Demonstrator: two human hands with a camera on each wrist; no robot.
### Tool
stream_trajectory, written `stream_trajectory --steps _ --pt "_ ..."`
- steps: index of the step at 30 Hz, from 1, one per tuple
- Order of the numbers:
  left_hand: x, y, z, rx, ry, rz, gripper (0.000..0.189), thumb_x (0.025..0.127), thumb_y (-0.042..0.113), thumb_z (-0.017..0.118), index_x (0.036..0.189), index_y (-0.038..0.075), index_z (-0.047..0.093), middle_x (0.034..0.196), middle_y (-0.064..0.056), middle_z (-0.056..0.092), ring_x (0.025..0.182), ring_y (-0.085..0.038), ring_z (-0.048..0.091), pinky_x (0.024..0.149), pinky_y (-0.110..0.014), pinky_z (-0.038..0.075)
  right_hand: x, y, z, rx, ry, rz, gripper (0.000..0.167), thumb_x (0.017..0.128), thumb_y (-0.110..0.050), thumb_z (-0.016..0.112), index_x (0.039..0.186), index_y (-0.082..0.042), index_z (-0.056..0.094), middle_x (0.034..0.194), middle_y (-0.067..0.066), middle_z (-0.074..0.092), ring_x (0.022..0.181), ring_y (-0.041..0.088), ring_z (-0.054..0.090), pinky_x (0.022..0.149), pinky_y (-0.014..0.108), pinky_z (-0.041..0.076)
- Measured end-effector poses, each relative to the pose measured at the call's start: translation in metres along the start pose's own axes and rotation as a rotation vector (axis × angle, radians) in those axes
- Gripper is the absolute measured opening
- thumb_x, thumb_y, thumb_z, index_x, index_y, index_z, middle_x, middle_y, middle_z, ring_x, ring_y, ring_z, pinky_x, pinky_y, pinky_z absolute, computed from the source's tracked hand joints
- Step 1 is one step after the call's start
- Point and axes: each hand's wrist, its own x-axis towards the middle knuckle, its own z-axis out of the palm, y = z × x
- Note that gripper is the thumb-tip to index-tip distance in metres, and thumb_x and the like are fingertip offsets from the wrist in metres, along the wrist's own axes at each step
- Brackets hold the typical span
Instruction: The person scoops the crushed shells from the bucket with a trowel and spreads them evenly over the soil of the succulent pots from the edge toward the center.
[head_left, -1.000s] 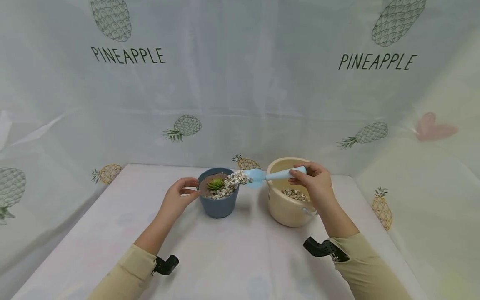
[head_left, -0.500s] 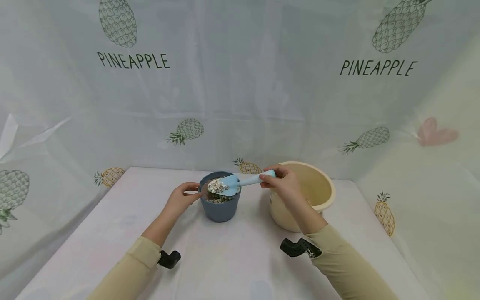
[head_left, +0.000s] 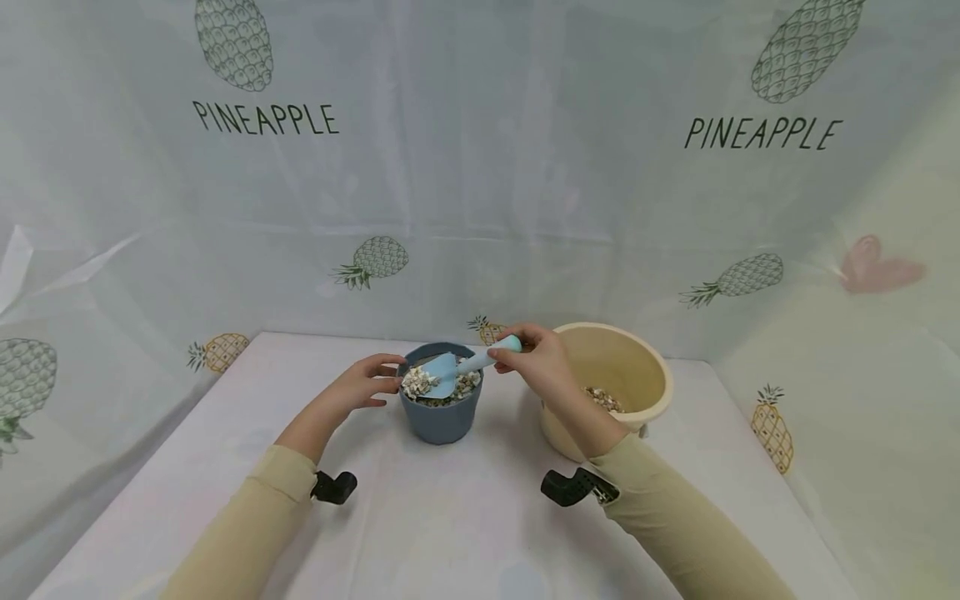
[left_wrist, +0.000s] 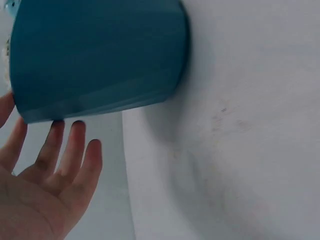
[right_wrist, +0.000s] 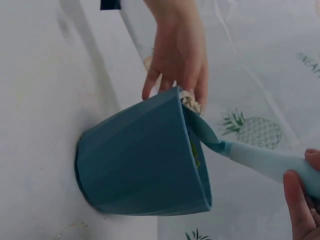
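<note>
Scoop (head_left: 472, 362) extends from right grip (head_left: 538, 360) over pot (head_left: 441, 421).

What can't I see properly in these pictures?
Green plant: head view, apparently hidden by the blue trowel and its gravel; the right wrist view shows just a sliver.
Cream bucket: head view, the right arm covers part of its front and contents.
Right hand: right wrist view, cut off by the right edge.
Inside the blue pot: left wrist view, blocked by its wall.

Pineapple-print sheeting (head_left: 480, 167) — pale tabletop (head_left: 450, 517)
</note>
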Motion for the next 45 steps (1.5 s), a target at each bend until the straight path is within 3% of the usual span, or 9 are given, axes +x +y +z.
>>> stream_trajectory --steps 5,11,18,26,38,45 --pt "0.015 0.005 -0.008 0.021 -0.044 -0.021 0.048 0.099 0.017 0.057 0.144 0.006 0.044 0.145 -0.025 0.039 0.123 -0.039 0.05 0.098 -0.055 0.043 0.002 -0.005 0.006 -0.05 -0.015 -0.023 0.024 0.084 -0.002 0.076 0.106 0.003 0.069 0.099 0.014 0.066 0.071 0.021 0.07 0.069 0.034 0.058" --pt "0.024 0.006 -0.009 -0.026 -0.039 -0.033 0.043 0.101 0.013 0.052 0.143 0.004 0.046 0.147 -0.025 0.037 0.13 -0.04 0.042 0.098 -0.053 0.043 0.003 -0.011 0.007 -0.081 -0.048 -0.052 0.028 0.084 -0.004 0.076 0.109 0.003 0.069 0.097 0.014 0.065 0.073 0.024 0.07 0.071 0.039 0.058" --pt "0.023 0.006 -0.007 -0.103 -0.013 -0.044 0.039 0.103 0.007 0.046 0.143 0.004 0.046 0.147 -0.023 0.036 0.134 -0.038 0.038 0.096 -0.046 0.047 0.005 -0.019 0.006 -0.145 -0.065 -0.1 0.023 0.084 -0.006 0.076 0.106 0.0 0.07 0.093 0.012 0.066 0.073 0.024 0.069 0.069 0.036 0.058" --pt "0.024 0.003 -0.006 -0.129 -0.011 -0.057 0.04 0.103 0.009 0.049 0.142 0.005 0.047 0.143 -0.021 0.041 0.126 -0.037 0.046 0.095 -0.045 0.048 0.008 -0.022 0.007 -0.215 -0.08 -0.126 0.02 0.085 -0.009 0.077 0.104 -0.004 0.07 0.091 0.01 0.066 0.072 0.023 0.068 0.067 0.036 0.056" --pt "0.024 0.002 -0.006 -0.119 0.003 -0.053 0.04 0.102 0.009 0.05 0.142 0.005 0.048 0.141 -0.022 0.044 0.12 -0.034 0.052 0.093 -0.045 0.05 0.01 -0.024 0.001 -0.239 -0.068 -0.138 0.021 0.084 -0.009 0.078 0.103 -0.007 0.071 0.089 0.009 0.067 0.071 0.023 0.067 0.067 0.036 0.056" --pt "0.024 0.002 -0.006 -0.117 0.006 -0.066 0.04 0.103 0.009 0.05 0.142 0.006 0.048 0.143 -0.022 0.042 0.122 -0.035 0.05 0.094 -0.046 0.049 0.008 -0.024 -0.004 -0.246 -0.073 -0.154 0.021 0.084 -0.006 0.076 0.104 -0.003 0.071 0.088 0.01 0.067 0.07 0.024 0.066 0.066 0.036 0.054"
